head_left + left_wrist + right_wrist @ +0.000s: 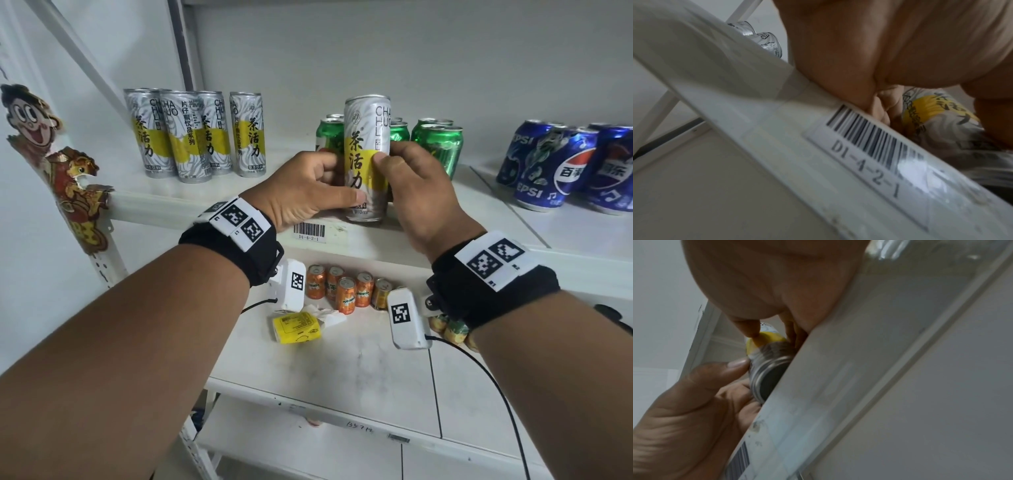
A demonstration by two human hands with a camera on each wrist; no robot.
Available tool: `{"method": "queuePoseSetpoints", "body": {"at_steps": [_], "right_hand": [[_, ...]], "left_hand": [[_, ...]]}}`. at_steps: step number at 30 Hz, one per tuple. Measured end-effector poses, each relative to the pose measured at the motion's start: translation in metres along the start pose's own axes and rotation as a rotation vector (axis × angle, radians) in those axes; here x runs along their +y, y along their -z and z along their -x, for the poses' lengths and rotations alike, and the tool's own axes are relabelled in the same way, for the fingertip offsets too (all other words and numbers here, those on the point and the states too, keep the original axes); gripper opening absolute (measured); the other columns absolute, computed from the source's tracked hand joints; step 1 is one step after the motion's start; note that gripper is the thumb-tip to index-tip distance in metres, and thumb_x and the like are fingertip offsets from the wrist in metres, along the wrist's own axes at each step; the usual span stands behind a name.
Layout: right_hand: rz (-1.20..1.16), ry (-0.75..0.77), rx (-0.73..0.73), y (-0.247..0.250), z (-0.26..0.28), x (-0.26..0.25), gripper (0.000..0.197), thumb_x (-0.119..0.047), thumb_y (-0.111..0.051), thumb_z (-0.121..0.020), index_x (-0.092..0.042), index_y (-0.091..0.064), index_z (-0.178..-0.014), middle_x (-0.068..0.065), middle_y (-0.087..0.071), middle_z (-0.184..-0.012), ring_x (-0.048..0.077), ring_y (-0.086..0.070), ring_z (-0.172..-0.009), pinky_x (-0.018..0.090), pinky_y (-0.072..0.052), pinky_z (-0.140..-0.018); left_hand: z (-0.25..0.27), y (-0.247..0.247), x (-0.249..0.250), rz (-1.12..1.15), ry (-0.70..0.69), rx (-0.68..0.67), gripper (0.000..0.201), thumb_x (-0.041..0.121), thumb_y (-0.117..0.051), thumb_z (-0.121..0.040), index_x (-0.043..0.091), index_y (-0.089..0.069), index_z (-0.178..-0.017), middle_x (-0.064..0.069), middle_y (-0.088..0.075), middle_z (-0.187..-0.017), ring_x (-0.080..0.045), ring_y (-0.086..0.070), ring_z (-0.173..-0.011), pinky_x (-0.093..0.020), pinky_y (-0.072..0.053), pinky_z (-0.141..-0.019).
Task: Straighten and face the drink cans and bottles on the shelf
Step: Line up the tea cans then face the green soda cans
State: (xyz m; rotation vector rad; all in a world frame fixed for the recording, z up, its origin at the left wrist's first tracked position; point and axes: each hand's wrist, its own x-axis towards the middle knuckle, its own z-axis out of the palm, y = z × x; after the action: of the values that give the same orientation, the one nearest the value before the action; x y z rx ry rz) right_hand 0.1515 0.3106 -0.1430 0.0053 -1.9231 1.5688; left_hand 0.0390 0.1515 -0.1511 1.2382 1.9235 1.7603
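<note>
Head view: both hands, left hand (310, 192) and right hand (416, 192), pinch one tall silver can (367, 150) upright at the shelf (239, 205) front. Four matching cans (191, 135) stand left; five orange cans (346, 291) sit below. Left wrist: barcode label (869, 144). Right wrist: can bottom past the edge.

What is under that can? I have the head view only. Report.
Observer: The right wrist view shows the can's base from below, beside the shelf lip, so it is not flat on the board.
Operator: Check the right hand's far side.
Observer: The right hand's fingers curl behind the can.
Operator: Now the left.
Observer: The left wrist view shows the left hand's fingers curled round the can's side too.
</note>
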Motion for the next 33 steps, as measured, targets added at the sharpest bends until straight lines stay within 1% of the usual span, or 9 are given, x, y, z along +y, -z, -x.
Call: {"method": "queuePoseSetpoints", "body": {"at_steps": [3, 6, 11, 16, 21, 24, 27, 29, 33], "right_hand": [[0.061, 0.048, -0.024, -0.001, 0.002, 0.0, 0.028, -0.029, -0.066, -0.103, -0.011, -0.067, -0.125, 0.0, -0.077, -0.108, 0.014, -0.077, -0.095, 0.036, -0.064, -0.083], [0.106, 0.063, -0.064, -0.001, 0.004, 0.001, 0.042, -0.036, -0.075, -0.096, -0.013, -0.065, -0.128, 0.002, -0.078, -0.112, 0.019, -0.078, -0.099, 0.045, -0.065, -0.084], [0.05, 0.046, -0.071, 0.0, 0.005, 0.0, 0.031, -0.034, -0.072, -0.093, -0.018, -0.069, -0.119, 0.005, -0.079, -0.108, 0.027, -0.079, -0.097, 0.053, -0.065, -0.082], [0.071, 0.024, -0.015, -0.003, 0.01, -0.004, 0.042, -0.036, -0.072, -0.09, -0.015, -0.065, -0.125, 0.005, -0.078, -0.112, 0.025, -0.078, -0.099, 0.052, -0.064, -0.085], [0.086, 0.032, -0.007, -0.008, 0.016, -0.013, 0.027, -0.026, -0.071, -0.095, -0.011, -0.07, -0.117, 0.005, -0.08, -0.104, 0.023, -0.079, -0.092, 0.051, -0.066, -0.08], [0.168, 0.039, -0.032, -0.014, 0.014, -0.024, 0.025, -0.026, -0.073, -0.093, -0.014, -0.071, -0.114, 0.004, -0.08, -0.103, 0.024, -0.078, -0.093, 0.051, -0.065, -0.085], [0.285, 0.121, -0.039, -0.025, 0.006, -0.048, 0.034, -0.032, -0.079, -0.091, -0.014, -0.066, -0.118, -0.001, -0.078, -0.104, 0.017, -0.076, -0.095, 0.046, -0.063, -0.089], [0.331, 0.176, -0.03, -0.033, -0.001, -0.069, 0.046, -0.037, -0.083, -0.088, -0.016, -0.062, -0.124, -0.005, -0.075, -0.104, 0.011, -0.074, -0.093, 0.039, -0.063, -0.087], [0.477, 0.284, -0.059, -0.054, -0.017, -0.101, 0.063, -0.044, -0.085, -0.084, -0.02, -0.059, -0.136, -0.006, -0.068, -0.109, 0.003, -0.067, -0.091, 0.019, -0.057, -0.081]], "left_hand": [[0.002, -0.001, -0.001, -0.026, -0.037, 0.033, 0.056, 0.006, -0.091, -0.081, -0.001, -0.067, -0.131, -0.02, -0.078, -0.121, -0.037, -0.075, -0.115, -0.05, -0.062, -0.1], [0.005, -0.003, 0.0, -0.112, -0.078, 0.071, 0.058, 0.009, -0.095, -0.079, 0.001, -0.068, -0.13, -0.018, -0.078, -0.121, -0.035, -0.075, -0.113, -0.049, -0.061, -0.102], [0.009, -0.008, 0.004, -0.149, -0.071, 0.113, 0.063, 0.012, -0.098, -0.075, 0.002, -0.068, -0.129, -0.018, -0.078, -0.121, -0.042, -0.071, -0.117, -0.053, -0.059, -0.104], [0.012, -0.013, 0.012, -0.158, -0.039, 0.105, 0.062, 0.016, -0.099, -0.075, 0.008, -0.069, -0.129, -0.015, -0.078, -0.12, -0.039, -0.072, -0.117, -0.055, -0.059, -0.105], [0.019, -0.011, 0.024, -0.105, -0.025, 0.068, 0.059, 0.012, -0.099, -0.075, 0.013, -0.07, -0.127, -0.008, -0.081, -0.116, -0.029, -0.077, -0.112, -0.048, -0.062, -0.102], [0.026, -0.001, 0.031, -0.143, -0.05, 0.073, 0.058, 0.013, -0.1, -0.073, 0.014, -0.072, -0.123, -0.004, -0.082, -0.113, -0.024, -0.079, -0.108, -0.043, -0.064, -0.098], [0.035, 0.017, 0.044, -0.276, -0.063, 0.076, 0.053, 0.026, -0.101, -0.069, 0.018, -0.074, -0.113, 0.002, -0.083, -0.106, -0.018, -0.079, -0.102, -0.04, -0.064, -0.096], [0.042, 0.03, 0.054, -0.346, -0.059, 0.092, 0.053, 0.032, -0.101, -0.068, 0.017, -0.074, -0.111, 0.002, -0.082, -0.104, -0.019, -0.079, -0.101, -0.043, -0.063, -0.096], [0.05, 0.056, 0.073, -0.389, -0.058, 0.131, 0.044, 0.023, -0.099, -0.074, 0.016, -0.074, -0.109, 0.001, -0.083, -0.103, -0.02, -0.08, -0.1, -0.046, -0.063, -0.1]]}}
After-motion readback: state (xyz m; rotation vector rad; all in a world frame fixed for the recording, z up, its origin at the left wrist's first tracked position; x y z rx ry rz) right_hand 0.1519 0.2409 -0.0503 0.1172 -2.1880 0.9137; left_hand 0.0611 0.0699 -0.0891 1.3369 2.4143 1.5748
